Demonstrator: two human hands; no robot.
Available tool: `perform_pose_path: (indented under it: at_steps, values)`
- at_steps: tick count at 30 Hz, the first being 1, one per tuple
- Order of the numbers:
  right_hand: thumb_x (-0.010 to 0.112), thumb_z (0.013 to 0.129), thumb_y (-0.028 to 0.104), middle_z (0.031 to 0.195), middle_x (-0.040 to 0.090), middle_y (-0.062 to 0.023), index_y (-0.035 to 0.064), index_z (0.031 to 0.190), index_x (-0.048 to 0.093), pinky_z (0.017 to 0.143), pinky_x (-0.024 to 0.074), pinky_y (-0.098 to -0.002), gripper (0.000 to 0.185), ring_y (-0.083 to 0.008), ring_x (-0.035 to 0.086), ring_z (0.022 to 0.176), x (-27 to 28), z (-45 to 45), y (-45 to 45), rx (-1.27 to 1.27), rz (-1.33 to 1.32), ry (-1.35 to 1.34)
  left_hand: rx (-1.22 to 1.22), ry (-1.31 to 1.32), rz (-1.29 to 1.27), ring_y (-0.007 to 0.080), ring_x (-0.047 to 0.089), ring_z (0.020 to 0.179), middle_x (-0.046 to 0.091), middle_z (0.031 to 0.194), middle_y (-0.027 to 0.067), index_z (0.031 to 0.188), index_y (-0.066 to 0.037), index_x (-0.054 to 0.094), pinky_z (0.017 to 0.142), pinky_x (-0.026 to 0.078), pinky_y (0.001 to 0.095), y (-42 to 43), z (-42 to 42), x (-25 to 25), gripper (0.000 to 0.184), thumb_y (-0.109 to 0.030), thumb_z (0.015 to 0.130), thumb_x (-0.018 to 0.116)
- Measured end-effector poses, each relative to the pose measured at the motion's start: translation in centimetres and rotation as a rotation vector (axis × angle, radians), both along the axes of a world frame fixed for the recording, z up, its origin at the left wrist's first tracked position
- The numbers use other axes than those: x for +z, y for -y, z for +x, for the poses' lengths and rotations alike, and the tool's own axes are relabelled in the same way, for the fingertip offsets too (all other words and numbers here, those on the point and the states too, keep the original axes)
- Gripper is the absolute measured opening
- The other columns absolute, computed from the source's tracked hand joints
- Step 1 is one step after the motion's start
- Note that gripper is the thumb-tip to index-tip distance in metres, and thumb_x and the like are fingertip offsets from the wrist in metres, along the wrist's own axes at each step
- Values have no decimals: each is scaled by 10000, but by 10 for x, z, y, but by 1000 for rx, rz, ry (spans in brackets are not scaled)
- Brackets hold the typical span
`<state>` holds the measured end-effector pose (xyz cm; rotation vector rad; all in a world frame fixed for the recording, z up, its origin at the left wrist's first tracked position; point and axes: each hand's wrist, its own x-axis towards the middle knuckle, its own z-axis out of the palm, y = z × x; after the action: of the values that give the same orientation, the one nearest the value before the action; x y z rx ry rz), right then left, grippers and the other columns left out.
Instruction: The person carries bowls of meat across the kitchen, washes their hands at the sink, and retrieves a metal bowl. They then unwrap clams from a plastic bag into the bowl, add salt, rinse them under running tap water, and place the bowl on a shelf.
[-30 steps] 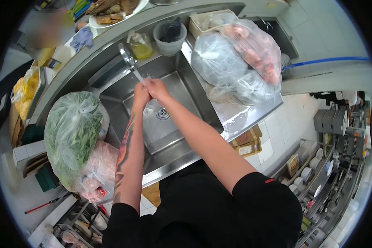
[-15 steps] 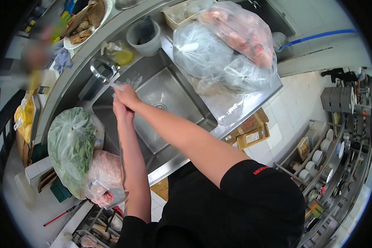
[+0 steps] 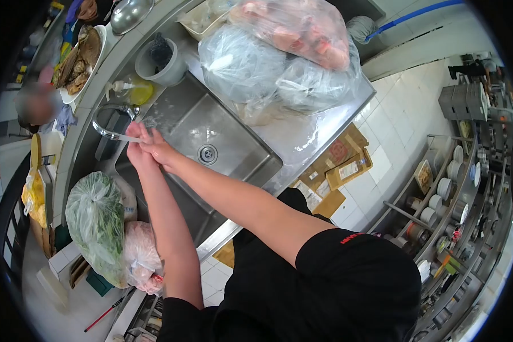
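Note:
Over a stainless steel sink (image 3: 233,134), my left hand (image 3: 138,149) and my right hand (image 3: 159,150) are side by side and touching. Fingers on both are stretched out, and neither holds anything. A stream of water from the curved chrome faucet (image 3: 100,121) runs onto them. Behind the faucet stands a pump bottle of yellow liquid (image 3: 141,91). The white plastic tub (image 3: 174,71) beside it holds something dark. Below the hands, the sink's drain (image 3: 207,154) is visible.
Plastic bags of pale contents (image 3: 242,62) and a bag of red meat (image 3: 302,34) lie on the right drainboard. A bag of greens (image 3: 96,219) and a bag of pink meat (image 3: 141,251) sit left. Another person (image 3: 37,108) is across the counter.
The hands have turned from clasped together to fingers spread under the water. The camera view has shifted, so the sink and faucet appear further left.

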<state>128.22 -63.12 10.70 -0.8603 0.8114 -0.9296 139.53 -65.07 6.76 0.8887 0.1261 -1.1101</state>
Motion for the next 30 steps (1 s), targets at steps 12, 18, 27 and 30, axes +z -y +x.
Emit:
perform_pose_path:
  at_steps: [12,18,27,30]
  values:
    - [559,895,132,1245,632,-163,23,1025,698,1046,430,-496,219,-364,556,1243,-18,2,-13,-284,-285,-132,-347,765,186,129,610,878,656,984,46,1108,-2,652,786,499,273,-14,-14,27,250,-221,1003,593]
    - [599,884,167,1304,608,-189,65,1031,750,1156,237,-639,234,-401,408,1386,1,-123,-59,543,-660,-1041,-893,1710,399,290,685,955,705,1094,146,1171,-42,650,822,538,387,-41,-11,-36,263,-212,973,620]
    - [626,882,32,951,727,-127,39,919,701,792,555,-353,84,-273,700,933,17,-384,-39,-343,-699,-690,-751,1977,-126,395,607,1008,655,1083,181,1110,-48,645,849,481,517,-130,-216,3,346,-34,765,665]
    - [573,929,76,877,723,-94,1,790,702,852,532,-340,204,-180,694,923,27,-485,-34,-588,-456,-830,-990,1746,-445,407,571,1132,630,1200,205,1235,-11,599,1032,422,504,-141,-310,14,411,-74,831,642]
